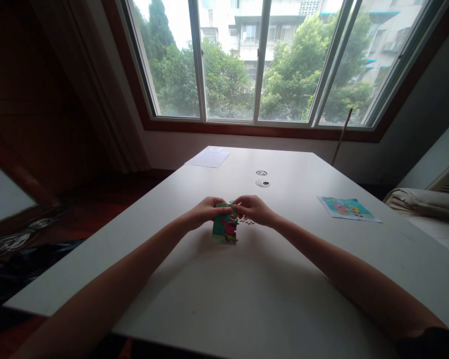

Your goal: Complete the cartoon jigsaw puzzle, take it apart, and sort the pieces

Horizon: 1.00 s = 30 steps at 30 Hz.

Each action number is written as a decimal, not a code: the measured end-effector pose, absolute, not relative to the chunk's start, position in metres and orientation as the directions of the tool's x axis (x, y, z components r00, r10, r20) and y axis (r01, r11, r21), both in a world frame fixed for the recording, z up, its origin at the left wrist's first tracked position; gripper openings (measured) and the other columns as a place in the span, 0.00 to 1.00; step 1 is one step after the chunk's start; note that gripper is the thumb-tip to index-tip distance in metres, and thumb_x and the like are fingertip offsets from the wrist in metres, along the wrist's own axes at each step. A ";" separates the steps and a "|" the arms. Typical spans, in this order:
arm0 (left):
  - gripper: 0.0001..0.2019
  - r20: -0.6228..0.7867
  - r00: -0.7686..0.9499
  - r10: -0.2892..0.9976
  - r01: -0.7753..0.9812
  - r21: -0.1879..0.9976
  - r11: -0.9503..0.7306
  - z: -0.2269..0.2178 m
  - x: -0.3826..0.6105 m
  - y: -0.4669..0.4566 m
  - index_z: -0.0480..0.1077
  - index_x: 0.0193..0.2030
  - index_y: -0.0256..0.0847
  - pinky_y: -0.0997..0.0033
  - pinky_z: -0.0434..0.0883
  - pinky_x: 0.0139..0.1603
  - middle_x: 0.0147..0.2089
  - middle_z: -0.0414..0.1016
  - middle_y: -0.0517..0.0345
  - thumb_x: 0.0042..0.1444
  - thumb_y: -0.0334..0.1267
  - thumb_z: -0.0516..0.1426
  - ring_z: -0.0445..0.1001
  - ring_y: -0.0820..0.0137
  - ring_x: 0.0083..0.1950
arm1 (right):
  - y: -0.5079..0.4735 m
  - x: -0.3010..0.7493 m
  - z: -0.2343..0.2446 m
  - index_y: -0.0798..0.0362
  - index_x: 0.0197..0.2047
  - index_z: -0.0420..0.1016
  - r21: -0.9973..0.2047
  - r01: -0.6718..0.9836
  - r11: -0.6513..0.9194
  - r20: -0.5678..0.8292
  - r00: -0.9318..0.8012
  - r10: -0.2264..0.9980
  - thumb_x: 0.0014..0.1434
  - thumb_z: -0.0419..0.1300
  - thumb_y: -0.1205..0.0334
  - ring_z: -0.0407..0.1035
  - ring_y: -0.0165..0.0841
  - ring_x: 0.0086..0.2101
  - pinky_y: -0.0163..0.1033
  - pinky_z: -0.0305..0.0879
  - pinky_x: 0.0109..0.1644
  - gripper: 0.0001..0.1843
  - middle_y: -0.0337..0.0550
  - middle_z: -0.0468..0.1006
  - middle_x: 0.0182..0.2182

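A partly assembled jigsaw puzzle (224,229), green with pink and yellow figures, is tilted up over the white table (217,289). Its right edge is jagged with bare tabs. My left hand (206,210) is closed on its upper left part, thumb in front. At the upper right edge, my right hand (255,209) pinches with thumb and fingers against the puzzle; whether a separate piece is between the fingertips cannot be made out. Loose puzzle pieces (250,222) lie on the table just behind, partly hidden by my right hand and the puzzle.
A colourful picture sheet (347,208) lies at the right. Two small round flat items (262,183) (261,173) sit farther back. White paper (209,158) rests at the far left corner. Beyond stand a window (232,119), a stick (342,137) and rolled bedding (422,202).
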<state>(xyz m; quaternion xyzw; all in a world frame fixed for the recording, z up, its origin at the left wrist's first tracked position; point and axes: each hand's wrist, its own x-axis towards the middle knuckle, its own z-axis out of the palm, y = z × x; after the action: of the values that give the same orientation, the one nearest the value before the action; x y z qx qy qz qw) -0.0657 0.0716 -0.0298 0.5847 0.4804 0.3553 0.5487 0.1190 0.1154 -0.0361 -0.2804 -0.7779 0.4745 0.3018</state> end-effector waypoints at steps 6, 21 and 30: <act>0.15 -0.067 0.202 0.977 0.178 0.984 0.031 -0.027 -0.063 0.072 0.69 0.32 0.33 0.71 0.68 0.30 0.28 0.73 0.56 0.41 0.43 0.62 0.71 0.70 0.28 | 0.113 0.116 -0.037 0.56 0.33 0.65 -0.950 0.161 0.267 0.107 -0.637 0.764 0.52 0.58 0.58 0.68 0.26 0.18 0.26 0.57 0.17 0.10 0.37 0.72 0.18; 0.26 -0.088 0.224 0.971 0.215 0.976 0.039 -0.028 -0.061 0.072 0.66 0.46 0.32 0.67 0.70 0.36 0.35 0.75 0.52 0.39 0.41 0.64 0.73 0.67 0.34 | 0.120 0.120 -0.038 0.56 0.31 0.62 -0.996 0.080 0.040 -0.009 -0.532 0.847 0.51 0.58 0.63 0.64 0.22 0.15 0.26 0.56 0.17 0.08 0.40 0.74 0.21; 0.14 0.138 0.155 0.978 0.363 0.913 -0.186 -0.035 -0.061 0.076 0.70 0.33 0.34 0.72 0.69 0.30 0.28 0.73 0.57 0.43 0.43 0.60 0.71 0.69 0.30 | 0.116 0.118 -0.034 0.57 0.33 0.65 -0.995 -0.013 -0.102 -0.072 -0.621 0.781 0.52 0.58 0.55 0.64 0.21 0.17 0.26 0.56 0.18 0.13 0.45 0.75 0.29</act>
<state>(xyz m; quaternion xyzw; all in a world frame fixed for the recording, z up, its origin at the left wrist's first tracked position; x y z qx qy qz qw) -0.0608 0.0756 -0.0351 0.6567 0.5106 0.4022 0.3825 0.1181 0.1161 -0.0344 -0.3193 -0.6012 0.6700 0.2962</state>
